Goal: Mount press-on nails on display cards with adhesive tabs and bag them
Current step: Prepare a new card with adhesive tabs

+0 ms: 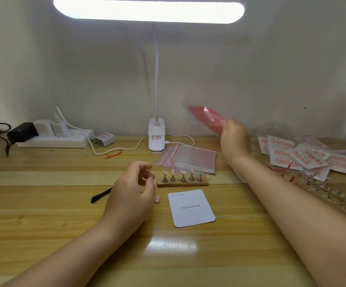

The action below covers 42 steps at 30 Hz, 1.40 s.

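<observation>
Hands [234,137] above card [191,208], nail stand [182,180]

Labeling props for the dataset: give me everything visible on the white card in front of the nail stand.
The white card is a rounded-corner rectangle, apparently stiff paper. It lies flat on the wooden table, slightly rotated, just nearer the camera than the nail stand. "Handmade Nail" is printed at its centre, with a small mark at the top left too small to read. No nails are mounted; nothing touches it.

glossy wooden table [64,214], matt paper card [190,208].
</observation>
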Each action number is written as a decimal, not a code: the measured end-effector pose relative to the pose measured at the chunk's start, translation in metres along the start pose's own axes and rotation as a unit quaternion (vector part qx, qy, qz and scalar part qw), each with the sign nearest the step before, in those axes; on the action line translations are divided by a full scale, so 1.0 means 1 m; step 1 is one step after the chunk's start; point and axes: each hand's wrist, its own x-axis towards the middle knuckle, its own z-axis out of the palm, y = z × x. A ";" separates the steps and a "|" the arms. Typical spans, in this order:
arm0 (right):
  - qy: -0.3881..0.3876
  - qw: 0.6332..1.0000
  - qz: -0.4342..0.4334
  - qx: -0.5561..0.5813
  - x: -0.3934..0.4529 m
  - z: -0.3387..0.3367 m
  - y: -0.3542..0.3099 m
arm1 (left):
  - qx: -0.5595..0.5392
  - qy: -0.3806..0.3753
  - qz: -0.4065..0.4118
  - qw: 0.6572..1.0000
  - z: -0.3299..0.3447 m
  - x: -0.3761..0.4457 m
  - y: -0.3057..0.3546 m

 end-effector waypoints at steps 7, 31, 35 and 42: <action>0.148 0.957 -0.222 0.112 -0.036 -0.066 -0.042 | -0.278 -0.054 -0.065 0.957 -0.013 0.007 0.027; -0.283 0.805 0.245 0.460 -0.076 -0.093 -0.053 | -0.504 -0.148 -0.244 0.815 -0.050 0.029 0.032; -0.263 0.829 0.199 0.451 -0.071 -0.099 -0.046 | -0.506 -0.140 -0.269 0.807 -0.051 0.030 0.030; -0.202 0.871 0.146 0.423 -0.073 -0.100 -0.043 | -0.534 -0.141 -0.281 0.785 -0.051 0.031 0.025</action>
